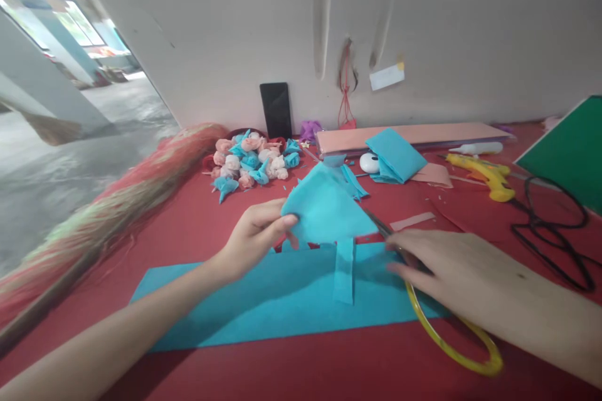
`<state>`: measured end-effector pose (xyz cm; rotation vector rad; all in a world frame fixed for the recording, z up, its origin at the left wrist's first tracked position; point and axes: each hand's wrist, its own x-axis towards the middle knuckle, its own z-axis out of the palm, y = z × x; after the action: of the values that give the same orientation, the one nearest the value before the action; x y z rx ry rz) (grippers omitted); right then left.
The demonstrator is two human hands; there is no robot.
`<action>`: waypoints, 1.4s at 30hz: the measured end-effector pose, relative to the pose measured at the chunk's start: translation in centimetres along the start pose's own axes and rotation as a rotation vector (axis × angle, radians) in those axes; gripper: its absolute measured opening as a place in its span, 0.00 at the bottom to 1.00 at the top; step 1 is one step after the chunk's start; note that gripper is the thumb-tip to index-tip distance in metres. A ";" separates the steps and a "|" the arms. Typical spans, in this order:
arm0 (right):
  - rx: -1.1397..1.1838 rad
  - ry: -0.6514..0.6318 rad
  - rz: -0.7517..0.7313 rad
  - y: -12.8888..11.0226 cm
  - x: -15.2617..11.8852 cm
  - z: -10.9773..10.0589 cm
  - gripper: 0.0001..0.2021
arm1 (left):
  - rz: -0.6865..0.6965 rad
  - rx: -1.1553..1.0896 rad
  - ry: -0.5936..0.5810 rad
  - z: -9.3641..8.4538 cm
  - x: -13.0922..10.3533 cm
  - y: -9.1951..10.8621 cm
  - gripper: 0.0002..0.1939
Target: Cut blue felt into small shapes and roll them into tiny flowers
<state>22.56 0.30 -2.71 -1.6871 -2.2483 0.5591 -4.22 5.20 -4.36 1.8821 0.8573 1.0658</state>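
Observation:
My left hand [261,232] pinches the left edge of a folded blue crepe paper piece [327,210], cut to a fan-like shape and held up over the table. In my right hand [423,263] is a pair of scissors [430,326] with large yellow handles; the blades point up and left, close to the paper's right corner. My fingers cover the pivot, and the blades are partly hidden. Below both hands lies a long blue paper sheet [226,307], with a narrow blue strip [345,272] across it.
Paper flowers [256,160] in blue, pink and white are heaped at the back left, near a phone [276,109] leaning on the wall. Folded blue paper [397,153], a yellow glue gun [484,172] with its black cable [531,225], and a green board [569,150] lie right.

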 end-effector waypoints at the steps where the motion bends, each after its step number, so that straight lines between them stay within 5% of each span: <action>1: 0.207 -0.031 0.020 -0.8 0.4 0.2 0.06 | 0.056 0.017 -0.008 0.1 -0.1 0.2 0.21; 3: 0.929 -0.396 0.163 -2.4 1.1 0.8 0.10 | 0.160 0.038 -0.037 0.5 -0.1 0.5 0.21; 7: 1.276 -0.735 0.261 -4.5 1.2 2.5 0.28 | 0.297 0.069 -0.106 1.2 -0.4 1.2 0.17; 10: 1.512 -0.815 0.365 -4.9 0.4 3.3 0.29 | 0.426 0.142 -0.200 1.7 -0.8 1.7 0.11; 14: 1.584 -0.688 0.405 -5.3 -0.5 3.2 0.12 | 0.526 0.217 -0.289 1.7 -1.4 1.9 0.11; 18: 1.555 -0.700 0.407 -5.4 -0.8 3.0 0.09 | 0.418 0.186 -0.324 1.7 -1.6 1.4 0.21; 21: 1.470 -0.598 0.387 -5.2 -0.5 3.1 0.09 | 0.106 -0.082 -0.262 2.1 -1.2 0.8 0.31; 23: 1.357 -0.471 0.357 -5.0 -0.1 3.2 0.10 | -0.176 -0.292 -0.252 2.3 -0.7 0.6 0.23; 24: 1.279 -0.380 0.325 -4.9 0.1 3.1 0.10 | -0.304 -0.377 -0.269 2.3 -0.5 0.6 0.20; 27: 1.023 -0.107 0.183 -4.9 0.4 3.0 0.09 | -0.512 -0.478 -0.401 2.4 -0.4 1.3 0.31; 31: 0.850 0.034 0.098 -4.8 0.3 2.5 0.08 | -0.520 -0.343 -0.478 2.7 -0.7 2.7 0.16; 36: 0.670 0.062 0.013 -5.1 1.3 0.9 0.10 | -0.519 -0.264 -0.471 2.8 -1.1 4.1 0.15; 42: 0.424 -0.152 -0.221 -7.3 4.5 -1.2 0.04 | -0.480 -0.066 -0.344 1.3 -2.7 5.6 0.16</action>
<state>15.58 2.96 1.62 -1.2084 -2.1773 1.0494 -3.25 0.01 -0.81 1.6234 0.9863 0.4565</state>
